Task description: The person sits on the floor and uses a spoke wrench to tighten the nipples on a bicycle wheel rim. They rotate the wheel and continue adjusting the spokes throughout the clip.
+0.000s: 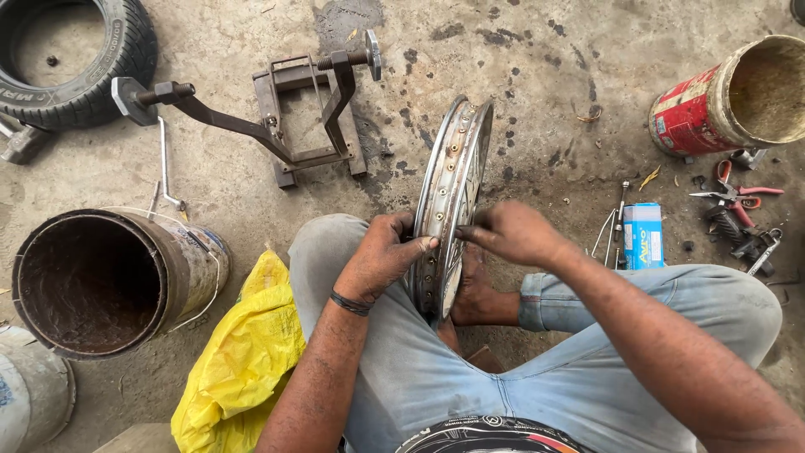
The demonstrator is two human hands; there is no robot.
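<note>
A bare chrome wheel rim (pixel 454 172) with a row of spoke holes stands upright on edge between my knees, resting by my bare foot (pixel 478 295). My left hand (pixel 381 256) grips the rim's near left side, thumb over the edge. On the rim's right side, my right hand (pixel 511 232) pinches something small with its fingertips; what it pinches is too small to tell. I sit on the concrete floor in light blue jeans.
A metal truing stand (pixel 285 109) lies beyond the rim, a tyre (pixel 80 59) at top left. A rusty drum (pixel 101 281) and yellow bag (pixel 243 356) sit to my left. To the right are a red can (pixel 725 101), a blue box (pixel 643 235) and pliers (pixel 738 197).
</note>
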